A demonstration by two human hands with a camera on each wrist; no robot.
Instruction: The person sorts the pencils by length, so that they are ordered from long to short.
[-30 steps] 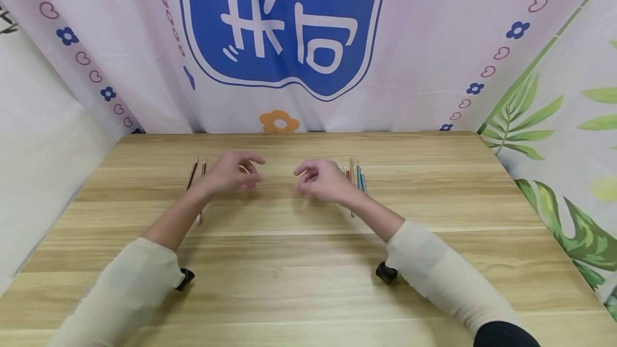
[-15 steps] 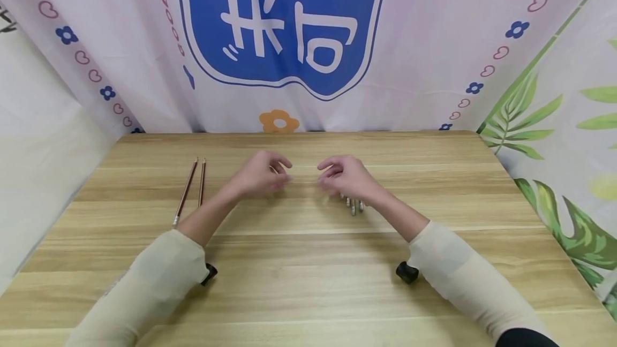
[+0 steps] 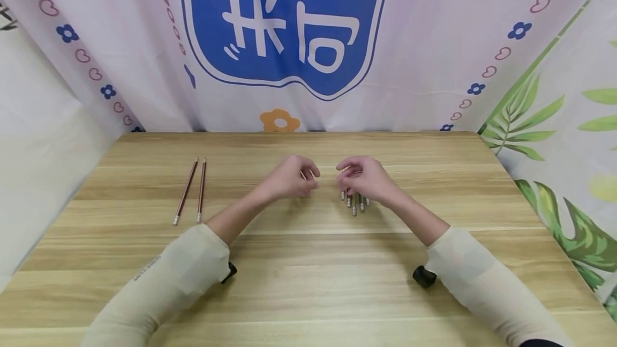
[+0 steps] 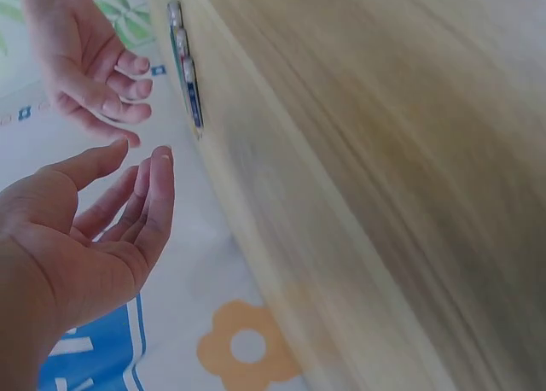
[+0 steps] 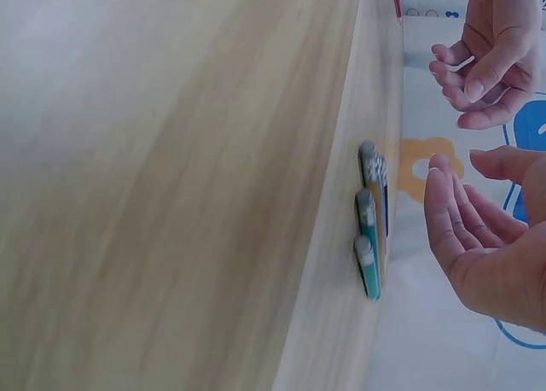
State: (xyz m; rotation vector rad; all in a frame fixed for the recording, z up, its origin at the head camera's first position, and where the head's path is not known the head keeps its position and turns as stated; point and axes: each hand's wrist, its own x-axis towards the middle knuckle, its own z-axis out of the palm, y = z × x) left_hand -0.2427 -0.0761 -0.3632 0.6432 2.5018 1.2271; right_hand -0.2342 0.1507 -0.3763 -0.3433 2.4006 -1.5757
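Note:
My left hand hovers over the middle of the table, fingers loosely bent and nothing between them. To its right, my right hand hangs over a group of several pencils, apart from them and also holding nothing. Only the white-tipped near ends of that group show in the head view. In the right wrist view, teal and yellowish pencils lie side by side on the wood. Off to the left lie two dark red pencils, one slanted and one more upright, untouched.
The wooden table ends at a printed curtain at the back. A leaf-patterned cloth hangs on the right. A small black device sits at the right sleeve.
Both hands have moved to the right, the left hand farther. The two dark red pencils have come into full view, while the right hand now covers most of the other pencils.

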